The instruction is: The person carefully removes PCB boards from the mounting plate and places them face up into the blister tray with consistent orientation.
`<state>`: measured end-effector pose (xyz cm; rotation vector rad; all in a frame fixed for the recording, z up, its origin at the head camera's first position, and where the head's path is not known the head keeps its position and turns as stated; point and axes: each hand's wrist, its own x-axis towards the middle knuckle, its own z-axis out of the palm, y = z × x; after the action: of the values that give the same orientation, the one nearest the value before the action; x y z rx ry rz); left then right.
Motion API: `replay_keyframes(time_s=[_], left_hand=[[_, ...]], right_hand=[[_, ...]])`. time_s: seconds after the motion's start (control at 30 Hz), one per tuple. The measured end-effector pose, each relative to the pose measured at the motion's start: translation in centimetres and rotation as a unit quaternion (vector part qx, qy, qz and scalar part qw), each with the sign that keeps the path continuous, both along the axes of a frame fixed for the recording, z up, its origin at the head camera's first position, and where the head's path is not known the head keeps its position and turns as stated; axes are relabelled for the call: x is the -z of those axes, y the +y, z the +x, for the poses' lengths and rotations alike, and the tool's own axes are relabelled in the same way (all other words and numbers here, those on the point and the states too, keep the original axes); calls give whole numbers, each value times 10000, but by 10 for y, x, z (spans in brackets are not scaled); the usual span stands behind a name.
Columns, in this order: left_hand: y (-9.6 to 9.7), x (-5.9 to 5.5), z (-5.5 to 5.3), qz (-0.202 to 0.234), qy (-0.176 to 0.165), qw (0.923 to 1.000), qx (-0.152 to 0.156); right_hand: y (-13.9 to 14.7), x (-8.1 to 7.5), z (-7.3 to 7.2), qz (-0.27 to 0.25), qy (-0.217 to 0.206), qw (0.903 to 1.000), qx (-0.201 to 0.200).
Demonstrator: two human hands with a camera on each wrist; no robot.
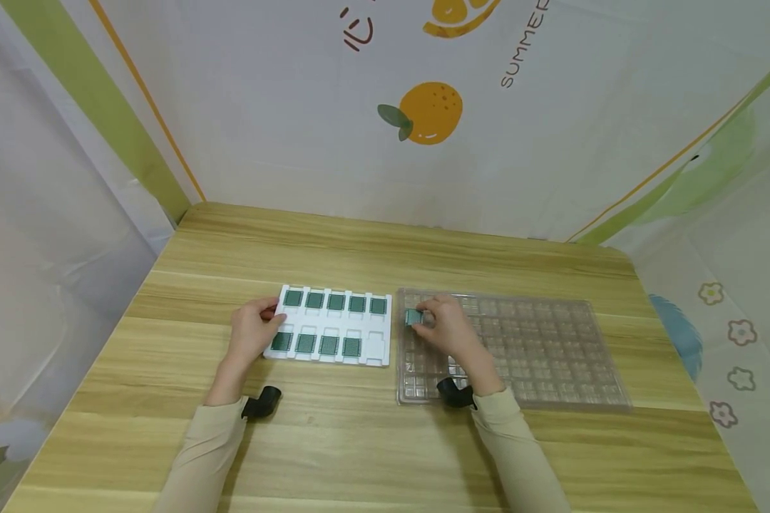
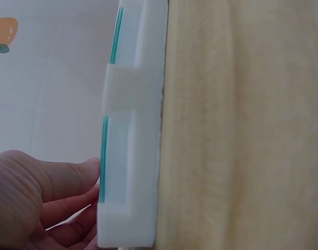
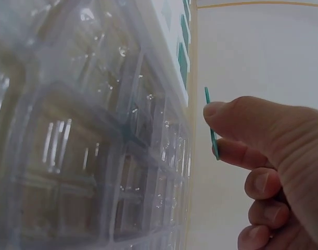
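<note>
A white foam-like tray (image 1: 334,324) bears two rows of small green perforated circuit boards (image 1: 336,303). The left hand (image 1: 252,329) grips its left edge; in the left wrist view the thumb (image 2: 70,179) lies at the rim by a board, with the fingers curled beside the tray. Between thumb and fingertips, the right hand (image 1: 449,328) pinches one green circuit board (image 1: 413,317). That board is over the left columns of a clear plastic compartment tray (image 1: 539,349). The right wrist view has this board (image 3: 212,125) edge-on, apart from the compartments.
Both trays lie side by side on a wood-grain table (image 1: 334,449). Each wrist wears a black camera mount (image 1: 262,402). A white curtain (image 1: 282,107) with fruit prints hangs behind the table's far edge and down both sides.
</note>
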<state>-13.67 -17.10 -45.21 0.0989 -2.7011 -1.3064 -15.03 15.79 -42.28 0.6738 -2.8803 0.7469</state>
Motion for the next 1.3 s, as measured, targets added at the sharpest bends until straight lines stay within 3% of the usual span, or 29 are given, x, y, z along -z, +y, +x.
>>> replay_keyframes(time_s=[1.3], left_hand=[[0, 0, 2, -49, 44, 10000, 2]], right_hand=[[0, 8, -41, 444, -223, 9988, -14]])
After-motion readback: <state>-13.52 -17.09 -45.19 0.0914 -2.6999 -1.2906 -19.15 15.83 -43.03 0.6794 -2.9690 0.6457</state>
